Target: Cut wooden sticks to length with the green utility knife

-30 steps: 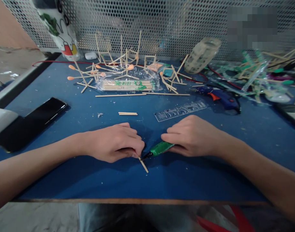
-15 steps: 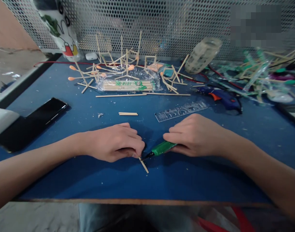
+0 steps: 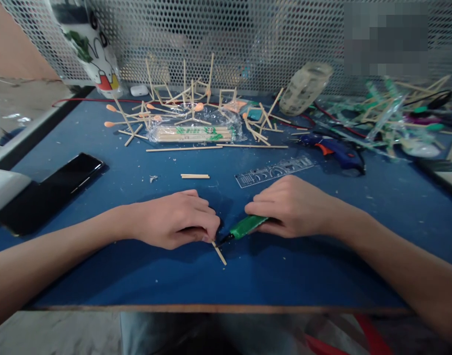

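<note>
Near the front middle of the blue table, my left hand [image 3: 181,219] pinches a thin wooden stick [image 3: 220,254], whose lower end sticks out toward the table's front edge. My right hand [image 3: 290,207] is closed around a green-handled knife [image 3: 248,226]. The knife's dark tip points left and meets the stick just beside my left fingertips; the exact contact is too small to tell. Behind my left hand lie short cut sticks [image 3: 195,176] side by side. A clear ruler [image 3: 273,171] lies flat behind my right hand.
A black phone [image 3: 52,192] lies at the left. Behind are long sticks [image 3: 255,146], a plastic-wrapped stick bundle [image 3: 194,133], stick structures [image 3: 131,123] and a leaning jar [image 3: 306,88]. A blue glue gun [image 3: 336,151] and tangled plastic [image 3: 388,118] occupy the right.
The camera view has shifted slightly. Both hands keep their hold, with the knife tip still at the stick.
</note>
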The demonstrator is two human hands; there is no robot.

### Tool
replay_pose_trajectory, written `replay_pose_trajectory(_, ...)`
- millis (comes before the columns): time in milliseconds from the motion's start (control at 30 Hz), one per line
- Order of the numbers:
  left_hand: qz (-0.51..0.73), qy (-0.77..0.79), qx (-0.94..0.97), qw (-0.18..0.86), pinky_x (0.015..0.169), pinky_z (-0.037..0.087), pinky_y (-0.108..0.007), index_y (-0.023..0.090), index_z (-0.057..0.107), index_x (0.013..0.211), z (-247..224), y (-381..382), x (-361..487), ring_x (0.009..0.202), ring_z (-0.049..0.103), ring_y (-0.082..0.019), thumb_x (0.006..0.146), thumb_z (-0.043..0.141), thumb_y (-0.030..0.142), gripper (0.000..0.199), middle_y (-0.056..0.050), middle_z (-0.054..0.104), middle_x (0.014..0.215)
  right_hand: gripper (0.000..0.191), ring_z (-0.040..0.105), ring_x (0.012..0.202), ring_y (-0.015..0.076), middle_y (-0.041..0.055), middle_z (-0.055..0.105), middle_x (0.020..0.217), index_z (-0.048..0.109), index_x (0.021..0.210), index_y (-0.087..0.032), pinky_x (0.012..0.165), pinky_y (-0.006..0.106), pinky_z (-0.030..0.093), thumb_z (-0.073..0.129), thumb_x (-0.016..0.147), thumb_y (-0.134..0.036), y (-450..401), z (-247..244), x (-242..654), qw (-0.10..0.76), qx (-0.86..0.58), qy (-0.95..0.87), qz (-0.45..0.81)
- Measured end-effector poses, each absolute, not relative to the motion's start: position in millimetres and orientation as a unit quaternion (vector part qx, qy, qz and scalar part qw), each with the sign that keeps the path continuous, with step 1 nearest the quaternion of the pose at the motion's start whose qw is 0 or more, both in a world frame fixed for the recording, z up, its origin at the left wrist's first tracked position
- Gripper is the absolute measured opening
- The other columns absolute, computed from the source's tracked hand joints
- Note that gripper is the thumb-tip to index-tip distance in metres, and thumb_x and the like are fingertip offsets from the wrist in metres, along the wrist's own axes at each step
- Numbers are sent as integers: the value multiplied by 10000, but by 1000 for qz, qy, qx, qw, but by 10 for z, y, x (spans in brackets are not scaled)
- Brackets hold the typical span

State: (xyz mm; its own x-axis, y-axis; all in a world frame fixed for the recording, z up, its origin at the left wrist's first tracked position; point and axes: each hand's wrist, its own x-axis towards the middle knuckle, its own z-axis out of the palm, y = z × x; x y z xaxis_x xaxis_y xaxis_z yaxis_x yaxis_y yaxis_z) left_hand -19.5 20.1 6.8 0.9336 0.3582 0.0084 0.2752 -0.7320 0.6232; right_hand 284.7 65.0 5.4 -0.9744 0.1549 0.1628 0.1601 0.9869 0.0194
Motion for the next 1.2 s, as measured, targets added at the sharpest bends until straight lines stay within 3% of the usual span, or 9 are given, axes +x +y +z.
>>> replay_pose_trajectory(167,59,171,928,325,868,345,-326,224,636,1028,83,192,-199,951,638,-159,1086,518,168,143,-19,731,1009,301,577,559,101,-38,678,695,609,1050,-211,572,266,353,441,1113,-453,753,66,2985,172,-88,-981,20)
replay_pose_trajectory(433,67,184,921,338,869,351,-318,225,618,1011,99,196,-195,941,637,-148,1082,533,164,126,-6,733,1027,327,585,550,126,-33,661,662,644,960,-209,534,313,266,450,1108,-426,685,-13,2940,121,-88,-988,-24)
replay_pose_trajectory(867,69,183,922,334,865,344,-300,232,605,1013,99,189,-188,942,640,-134,1072,553,153,112,18,724,1016,376,541,535,121,-33,625,639,651,927,-211,534,311,239,421,1119,-437,653,7,2915,124,-82,-988,-44)
replay_pose_trajectory(1200,70,174,925,332,850,342,-331,231,599,1010,75,210,-182,927,640,-156,1083,522,177,120,-2,726,1008,368,520,499,118,-42,600,616,602,852,-214,509,311,193,412,1112,-392,512,57,2844,64,-115,-991,-27)
